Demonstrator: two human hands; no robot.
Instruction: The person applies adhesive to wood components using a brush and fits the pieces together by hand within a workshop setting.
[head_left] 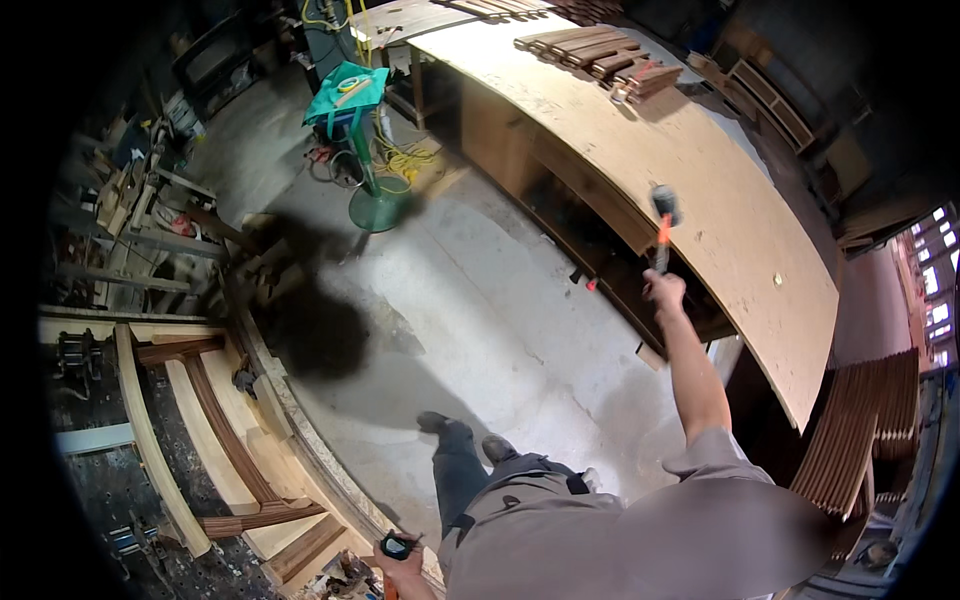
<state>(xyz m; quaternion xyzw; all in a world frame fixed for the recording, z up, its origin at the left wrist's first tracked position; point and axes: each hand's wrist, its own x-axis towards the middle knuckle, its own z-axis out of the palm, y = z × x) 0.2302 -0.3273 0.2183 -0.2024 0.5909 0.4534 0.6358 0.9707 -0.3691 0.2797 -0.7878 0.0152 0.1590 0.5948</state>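
Observation:
My right hand is closed round the handle of a mallet with a dark head and an orange-and-grey shaft. The mallet's head stands upward in front of the long plywood-topped bench. Low at the left, my left hand grips a small black-and-orange tool, whose exact kind I cannot make out. That hand is beside the edge of the left workbench. On this bench lies a dark brown wooden frame piece with two crosspieces, next to a pale curved wooden strip.
A green stand with a teal cloth on top stands on the concrete floor, near a yellow cord. Dark wooden slats lie on the long bench. More slats are stacked at the right. Wood scraps crowd the far left.

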